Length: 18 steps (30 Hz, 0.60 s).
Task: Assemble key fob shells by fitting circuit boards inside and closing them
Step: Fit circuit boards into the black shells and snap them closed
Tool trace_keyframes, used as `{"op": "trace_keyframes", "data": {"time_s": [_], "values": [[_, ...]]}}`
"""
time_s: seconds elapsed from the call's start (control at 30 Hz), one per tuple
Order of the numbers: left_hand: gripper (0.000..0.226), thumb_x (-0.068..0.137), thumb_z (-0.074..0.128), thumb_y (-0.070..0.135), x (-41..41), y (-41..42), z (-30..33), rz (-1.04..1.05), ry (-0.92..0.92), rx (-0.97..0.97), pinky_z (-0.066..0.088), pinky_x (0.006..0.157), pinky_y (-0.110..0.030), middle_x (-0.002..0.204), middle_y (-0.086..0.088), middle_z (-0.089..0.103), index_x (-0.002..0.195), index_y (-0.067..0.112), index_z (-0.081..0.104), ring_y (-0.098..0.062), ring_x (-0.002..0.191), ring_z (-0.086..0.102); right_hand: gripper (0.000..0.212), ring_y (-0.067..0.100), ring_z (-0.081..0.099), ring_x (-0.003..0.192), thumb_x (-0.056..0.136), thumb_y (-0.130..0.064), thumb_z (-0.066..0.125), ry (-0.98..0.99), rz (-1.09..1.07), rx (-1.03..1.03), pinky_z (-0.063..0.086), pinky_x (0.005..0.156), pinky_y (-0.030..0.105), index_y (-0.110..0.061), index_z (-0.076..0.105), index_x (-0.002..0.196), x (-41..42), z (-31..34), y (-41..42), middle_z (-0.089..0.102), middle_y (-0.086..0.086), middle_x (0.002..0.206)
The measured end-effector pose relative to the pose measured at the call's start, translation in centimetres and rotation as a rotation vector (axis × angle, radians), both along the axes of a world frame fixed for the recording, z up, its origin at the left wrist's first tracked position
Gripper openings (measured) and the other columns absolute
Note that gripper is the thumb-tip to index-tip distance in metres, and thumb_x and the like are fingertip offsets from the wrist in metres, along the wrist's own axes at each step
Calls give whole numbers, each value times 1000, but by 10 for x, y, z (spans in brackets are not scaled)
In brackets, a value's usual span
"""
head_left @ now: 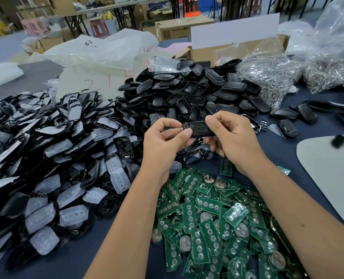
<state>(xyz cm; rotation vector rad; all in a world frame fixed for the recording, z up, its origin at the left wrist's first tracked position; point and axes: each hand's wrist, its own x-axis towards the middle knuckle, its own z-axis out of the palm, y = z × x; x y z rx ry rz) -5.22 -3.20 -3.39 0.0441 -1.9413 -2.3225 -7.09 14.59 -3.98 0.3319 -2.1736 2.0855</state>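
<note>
Hands meet at frame centre: left hand (163, 137) and right hand (231, 135) both pinch one black fob shell (199, 129); squeeze evenly along its seam.

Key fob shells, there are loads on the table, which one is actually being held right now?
The black shell raised above the piles, pinched between the left hand and right hand; all others lie loose on the table.

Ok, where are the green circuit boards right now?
Head view: the green circuit boards are heaped on the table's near right, under the forearms, below the black shell pile.
</note>
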Motion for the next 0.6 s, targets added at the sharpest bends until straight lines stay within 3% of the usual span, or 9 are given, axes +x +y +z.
{"op": "trace_keyframes", "data": {"time_s": [0.1,0.2,0.3,0.47,0.6], "values": [[17,89,76,-1,0,7,1,6,-43,58,60,69,-24,89,-16,78,103,4,68,-23,76,77,23,13,54,44,106,-31,61,-45,11,-82,33,37,17,-25,73,88,-2,0,2,67,5,64],[20,88,77,-2,-3,12,3,63,-68,116,60,68,-22,85,-13,78,106,-2,69,-23,74,77,4,13,56,50,99,-24,72,-21,66,-110,37,40,20,-26,74,100,-3,0,5,69,7,70],[21,89,76,-3,-9,19,5,69,-77,142,60,69,-23,84,-13,77,108,-1,69,-22,74,76,18,15,58,54,94,-11,76,51,33,-59,42,42,22,-21,71,109,-5,-1,9,71,16,76],[14,90,75,-3,-22,47,13,36,-72,43,60,67,-23,81,-12,78,103,1,71,-19,67,74,18,16,62,49,94,-7,75,60,-125,-26,47,40,25,-19,68,105,-8,4,26,72,8,68],[13,90,76,0,-41,82,19,-18,-29,-68,63,72,-29,87,-15,78,102,2,73,-16,67,73,15,17,60,48,94,-10,76,54,-292,-136,49,43,27,-17,67,103,-3,5,46,71,7,67]]}}
